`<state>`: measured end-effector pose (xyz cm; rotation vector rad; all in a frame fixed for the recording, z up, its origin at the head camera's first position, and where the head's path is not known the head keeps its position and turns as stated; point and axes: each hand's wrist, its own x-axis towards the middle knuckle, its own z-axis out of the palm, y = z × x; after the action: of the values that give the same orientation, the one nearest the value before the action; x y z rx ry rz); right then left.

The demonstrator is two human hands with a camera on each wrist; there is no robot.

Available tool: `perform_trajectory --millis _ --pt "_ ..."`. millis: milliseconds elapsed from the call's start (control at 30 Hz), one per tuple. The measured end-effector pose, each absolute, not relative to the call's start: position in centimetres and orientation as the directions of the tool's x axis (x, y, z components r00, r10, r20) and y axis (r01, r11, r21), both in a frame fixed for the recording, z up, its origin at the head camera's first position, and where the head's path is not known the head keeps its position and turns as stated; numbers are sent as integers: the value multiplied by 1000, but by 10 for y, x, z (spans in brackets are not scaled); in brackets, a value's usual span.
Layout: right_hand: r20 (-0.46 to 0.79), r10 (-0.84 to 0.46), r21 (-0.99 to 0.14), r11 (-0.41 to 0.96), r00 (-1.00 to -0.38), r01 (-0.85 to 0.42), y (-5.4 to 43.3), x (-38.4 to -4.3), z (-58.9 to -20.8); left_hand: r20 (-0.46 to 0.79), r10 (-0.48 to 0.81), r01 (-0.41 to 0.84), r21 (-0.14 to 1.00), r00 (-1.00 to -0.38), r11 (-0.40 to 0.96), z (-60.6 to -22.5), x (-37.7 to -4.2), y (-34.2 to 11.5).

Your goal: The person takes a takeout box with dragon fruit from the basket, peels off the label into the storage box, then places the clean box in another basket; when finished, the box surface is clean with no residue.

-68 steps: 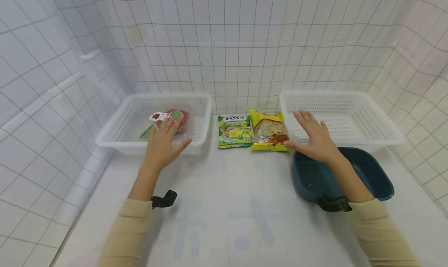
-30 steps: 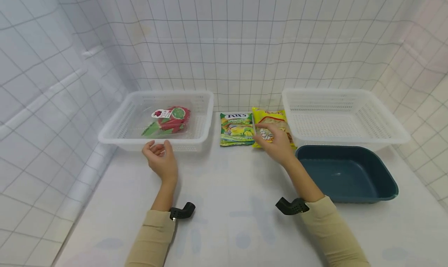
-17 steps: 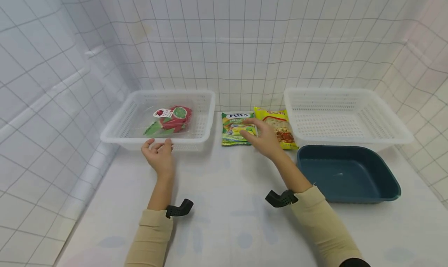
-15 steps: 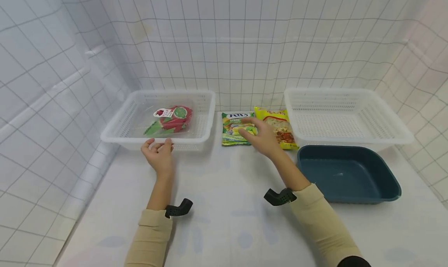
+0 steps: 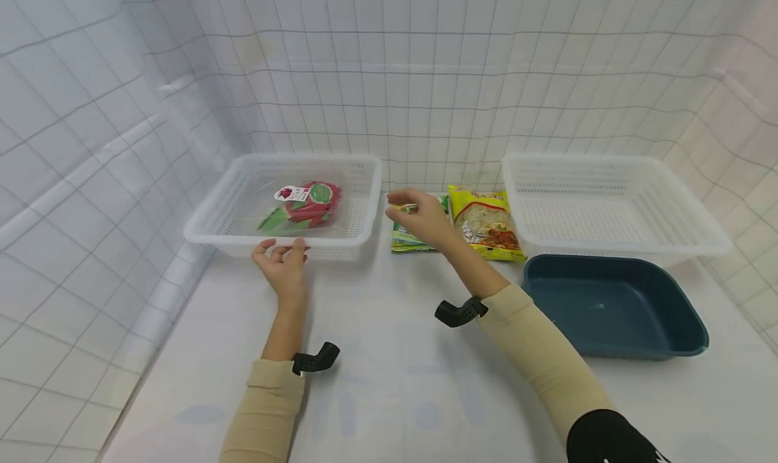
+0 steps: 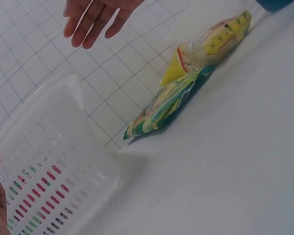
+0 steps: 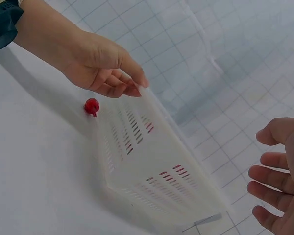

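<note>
My left hand (image 5: pixel 281 267) pinches the front rim of the white plastic basket (image 5: pixel 213 239) between thumb and fingers. Inside this basket lies a clear-wrapped dragon fruit (image 5: pixel 313 205) with a label. In the right wrist view a small red thing (image 7: pixel 92 106) shows just below the left hand, beside the basket. Nothing is in my right hand (image 5: pixel 422 216), whose fingers are spread and slightly bent. It hangs over the green Fox's candy bag (image 5: pixel 413 241), partly hiding it, and is apart from the left basket.
A yellow food packet (image 5: pixel 486 221) lies right of the candy bag. Farther right stands a second white basket (image 5: pixel 608 210), with a dark blue tub (image 5: pixel 614 308) in front of it. Grid-patterned white sheeting (image 5: pixel 444 78) walls the back and sides.
My right hand has moved left from the right basket, past the yellow packet, to over the candy bag. My left hand has drawn back from above the fruit and taken hold of the basket's front rim.
</note>
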<state>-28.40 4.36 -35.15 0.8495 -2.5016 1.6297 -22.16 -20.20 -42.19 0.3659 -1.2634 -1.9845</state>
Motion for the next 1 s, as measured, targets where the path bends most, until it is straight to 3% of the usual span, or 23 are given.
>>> perform_trajectory --millis 600,1000 --pt "143 -447 -914 283 -883 -291 -36 -303 -346 196 -713 493 838 -673 -235 -425 -223 -198" --pt "-221 -368 -954 272 -903 123 -68 -308 -332 221 -717 521 823 -661 -227 -425 -223 -198"
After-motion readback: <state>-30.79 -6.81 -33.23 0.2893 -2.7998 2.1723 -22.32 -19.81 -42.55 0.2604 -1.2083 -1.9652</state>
